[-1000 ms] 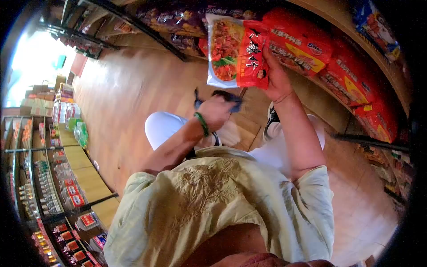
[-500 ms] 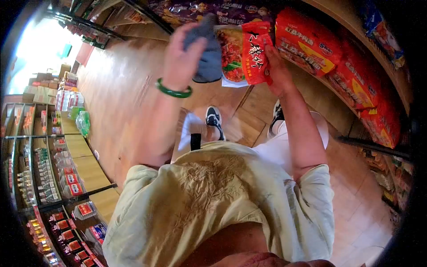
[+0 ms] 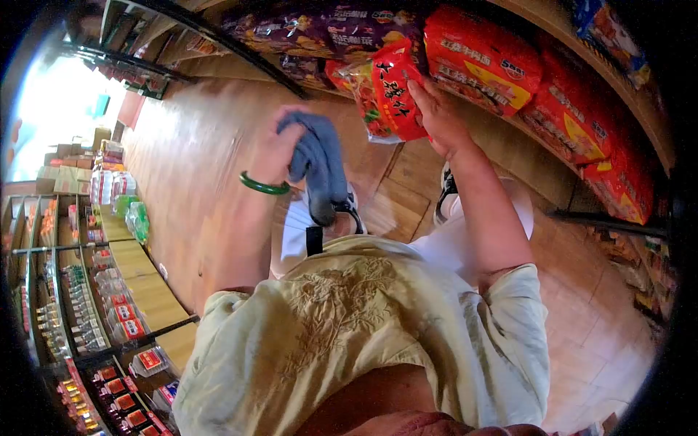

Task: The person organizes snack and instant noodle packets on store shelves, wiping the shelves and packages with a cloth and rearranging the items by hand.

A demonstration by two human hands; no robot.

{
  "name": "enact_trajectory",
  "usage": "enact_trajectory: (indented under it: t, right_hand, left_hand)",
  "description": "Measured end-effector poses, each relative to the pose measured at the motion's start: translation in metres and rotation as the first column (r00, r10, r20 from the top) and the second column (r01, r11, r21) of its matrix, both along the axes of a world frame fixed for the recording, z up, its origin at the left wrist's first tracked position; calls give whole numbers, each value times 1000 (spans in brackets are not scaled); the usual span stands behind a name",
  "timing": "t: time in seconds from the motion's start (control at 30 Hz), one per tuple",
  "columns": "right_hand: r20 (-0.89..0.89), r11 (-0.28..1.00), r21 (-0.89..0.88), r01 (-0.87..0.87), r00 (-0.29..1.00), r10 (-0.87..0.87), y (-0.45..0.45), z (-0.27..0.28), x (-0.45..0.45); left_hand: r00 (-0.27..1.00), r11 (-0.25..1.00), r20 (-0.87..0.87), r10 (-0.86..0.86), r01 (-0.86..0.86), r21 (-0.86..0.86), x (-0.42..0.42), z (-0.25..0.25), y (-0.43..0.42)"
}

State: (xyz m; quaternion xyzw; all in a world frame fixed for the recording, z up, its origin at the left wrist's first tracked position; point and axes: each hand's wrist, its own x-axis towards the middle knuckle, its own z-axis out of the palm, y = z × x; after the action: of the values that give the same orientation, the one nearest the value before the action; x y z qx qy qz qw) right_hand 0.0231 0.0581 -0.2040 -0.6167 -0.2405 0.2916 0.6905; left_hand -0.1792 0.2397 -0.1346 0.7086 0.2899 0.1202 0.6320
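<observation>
A grey-blue cloth point(image 3: 320, 149) hangs from my left hand point(image 3: 273, 149), whose fingers are closed on its upper part. That hand is slightly blurred, and a green bangle point(image 3: 264, 184) circles its wrist. My right hand point(image 3: 441, 120) grips the right edge of a red instant noodle packet point(image 3: 396, 98) with a picture of food on its left side. The packet is tilted and held in front of the shelf, apart from the cloth. Behind it lie purple noodle packs point(image 3: 363, 33), partly covered by the packet.
Large red noodle multipacks point(image 3: 480, 62) line the curved shelf at the upper right. To the left, a display rack point(image 3: 145, 283) carries several small jars and boxes. A dark shelf rail point(image 3: 240, 51) runs across the upper left. My shoes stand on the wooden floor point(image 3: 196, 145).
My left hand has moved down and left from the packet, and the cloth now dangles folded. The packet has turned and shifted slightly left in my right hand.
</observation>
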Motion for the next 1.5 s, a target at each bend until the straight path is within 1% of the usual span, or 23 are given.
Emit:
enact_trajectory:
  t: [0.07,0.13,0.17,0.2,0.3,0.37,0.5,0.57,0.7,0.83,0.93,1.0,1.03,1.07,1.1,1.13,1.2,1.23,1.3,1.33,1.43,1.47,1.5]
  right_hand:
    - [-17,995,-95,-13,1000,12,10,-16,-2]
    - [-31,981,-192,-33,999,27,13,-6,-8]
    - [-36,979,-171,-112,994,108,7,7,-15]
    - [-39,970,-143,-199,980,195,6,17,-24]
    - [-2,964,-142,-225,974,227,12,-26,-32]
    - [23,956,-150,-251,966,257,12,-59,-25]
    - [-42,918,-180,-353,935,351,5,-35,-33]
    - [-48,913,-199,-357,934,355,7,-31,-33]
    - [-143,894,-138,-426,902,408,12,-38,-32]
    - [-210,911,-161,-380,915,345,-1,32,-45]
    - [-456,966,114,-231,852,258,-6,47,-36]
    - [-477,954,237,-184,834,279,-9,47,-28]
    - [-484,925,356,-134,821,305,-8,47,-22]
    - [-502,917,389,-83,816,287,-5,44,-18]
    - [-492,913,397,-93,818,298,-3,41,-15]
    - [-499,939,334,-78,831,247,0,40,-12]
    - [-420,953,283,-107,880,223,3,37,-11]
    - [-411,950,290,-116,881,233,4,38,-14]
    - [-464,977,140,-163,860,210,5,42,-24]
    - [-457,974,152,-170,861,222,5,44,-26]
    - [-277,990,-45,-131,954,114,2,63,-33]
    - [358,997,-72,-14,933,38,9,20,-10]
    - [362,998,-64,-17,931,39,11,-9,5]
  left_hand:
    - [939,995,343,-39,4,103,13,43,-12]
    - [931,924,337,-138,-1,382,28,58,-33]
    - [951,807,256,-175,-11,591,33,44,-36]
    - [913,456,270,-306,-108,883,44,41,-49]
    - [939,199,29,-342,42,979,58,4,-75]
    - [963,217,49,-266,10,976,60,-2,-76]
    - [967,228,54,-251,5,974,59,1,-64]
    - [987,418,24,-156,44,907,59,7,-62]
    - [994,513,20,-103,36,858,53,-3,-44]
    - [979,517,-81,187,-28,856,25,-17,-2]
    - [937,505,-289,198,155,849,-6,-61,48]
    - [996,782,-84,27,32,622,-21,-73,55]
    - [996,778,-80,32,25,627,-20,-61,47]
    - [998,990,-49,-26,32,136,-18,-48,36]
    - [998,917,12,-62,61,-394,-15,-36,24]
    - [998,921,21,-56,59,-385,-11,-31,16]
    - [889,505,443,-118,437,-744,-1,-25,0]
    - [886,515,449,-116,440,-736,3,-21,-9]
    - [954,733,249,-164,287,-616,12,-17,-25]
    - [951,866,201,-234,298,-401,18,-18,-28]
    - [949,965,233,-214,243,-104,19,-24,-27]
    - [963,976,171,-207,193,96,20,-25,-22]
    - [963,976,173,-205,189,105,20,-14,-23]
